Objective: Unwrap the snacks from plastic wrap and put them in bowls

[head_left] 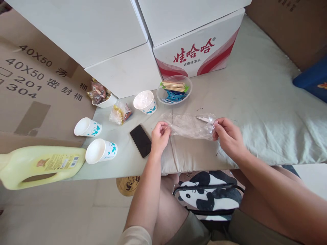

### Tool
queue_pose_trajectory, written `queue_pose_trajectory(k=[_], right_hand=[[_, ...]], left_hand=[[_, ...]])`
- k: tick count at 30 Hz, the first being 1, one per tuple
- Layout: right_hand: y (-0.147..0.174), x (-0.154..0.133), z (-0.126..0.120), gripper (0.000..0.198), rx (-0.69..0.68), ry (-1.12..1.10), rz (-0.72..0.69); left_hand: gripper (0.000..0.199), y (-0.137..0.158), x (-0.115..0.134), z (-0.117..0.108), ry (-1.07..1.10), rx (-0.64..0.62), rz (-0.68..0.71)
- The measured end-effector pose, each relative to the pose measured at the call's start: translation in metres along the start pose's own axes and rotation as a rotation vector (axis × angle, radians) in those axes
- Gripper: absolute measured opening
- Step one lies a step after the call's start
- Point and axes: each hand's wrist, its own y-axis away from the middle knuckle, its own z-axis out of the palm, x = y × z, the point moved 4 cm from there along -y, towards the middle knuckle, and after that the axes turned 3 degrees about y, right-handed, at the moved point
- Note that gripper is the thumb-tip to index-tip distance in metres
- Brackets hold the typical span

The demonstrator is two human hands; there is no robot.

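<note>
You have a clear plastic bag (187,126) stretched sideways between your hands, just above or on the pale green cloth (258,102) near its front edge. Your left hand (160,134) pinches the bag's left end between thumb and curled fingers; your right hand (228,136) grips the right end the same way. A narrow white piece (203,119) shows at the bag's upper right, next to your right fingertips; you cannot tell from here whether it lies inside the bag.

Just left of your left hand lies a phone (140,141), its screen dark. Beyond the bag sits a clear plastic bowl (188,89) holding wrapped sticks (173,86) and blue packets (174,96). To the bowl's left is a paper cup (151,108) with clear plastic inside, then a snack packet (120,113) on the cloth, then a white container (108,102) filled with more wrapped snacks (98,92).

Farther left, two paper cups (88,127) sit near each other, the closer one just beside a yellow bottle (48,165) with a handle. White boxes (122,71) and a red-printed carton (196,54) stand behind everything, and a brown cardboard box (43,75) stands at your left. Below the cloth's edge, between your legs, is a panda-patterned seat (204,195).
</note>
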Motion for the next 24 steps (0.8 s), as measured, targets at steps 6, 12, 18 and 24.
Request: queue_pose_trajectory(k=[6, 12, 18, 24], right_hand=[[0.003, -0.001, 0.004, 0.017, -0.082, 0.082, -0.004], [0.008, -0.006, 0.012, 0.019, -0.228, 0.318, -0.139], [0.012, -0.011, 0.019, 0.017, -0.344, 0.456, -0.249], [0.013, -0.009, 0.023, 0.015, -0.412, 0.532, -0.289]], left_hand=[[0.008, 0.0, -0.002, 0.001, -0.036, -0.021, 0.011], [0.006, 0.001, -0.008, 0.003, -0.085, -0.062, 0.012], [0.006, 0.002, -0.011, 0.005, -0.133, -0.101, 0.032], [0.004, 0.003, -0.008, 0.006, -0.183, -0.122, 0.05]])
